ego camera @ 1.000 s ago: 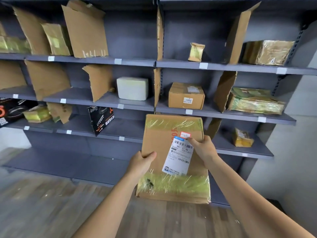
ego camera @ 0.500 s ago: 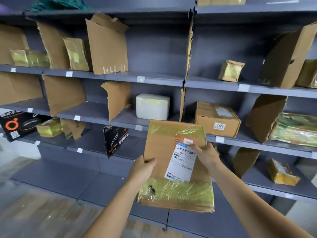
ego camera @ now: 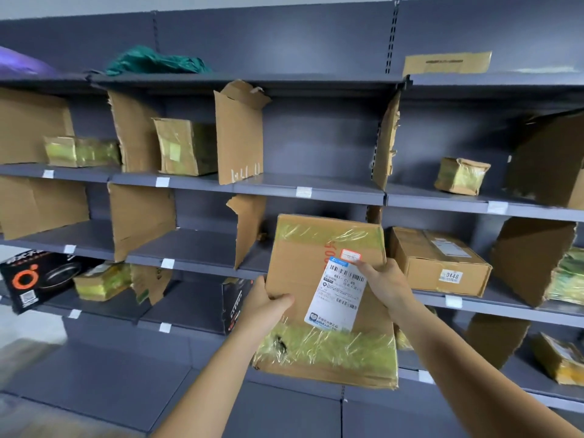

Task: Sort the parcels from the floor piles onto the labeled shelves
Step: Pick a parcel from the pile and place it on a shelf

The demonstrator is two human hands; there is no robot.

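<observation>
I hold a flat brown cardboard parcel point(ego camera: 303, 270) upright in front of the grey shelving point(ego camera: 316, 191). It has yellowish tape bands across top and bottom and a white barcode label point(ego camera: 339, 295) with a small red-edged sticker above it. My left hand point(ego camera: 264, 306) grips its left edge, thumb on the front. My right hand point(ego camera: 384, 284) holds the right side, fingers over the label's upper corner. The parcel covers part of the middle shelf bay behind it.
Cardboard dividers point(ego camera: 240, 134) split the shelves into bays with white tags point(ego camera: 304, 191). A brown box marked 0448 point(ego camera: 439, 263) sits right of the parcel. Taped parcels point(ego camera: 186, 147), a small one point(ego camera: 463, 175) and black boxes point(ego camera: 41, 279) fill other bays. A green bag point(ego camera: 155, 61) lies on top.
The view has tilted up and shifted left, bringing the top shelf and green bag into sight. The parcel has risen toward the middle shelves; both hands keep the same hold.
</observation>
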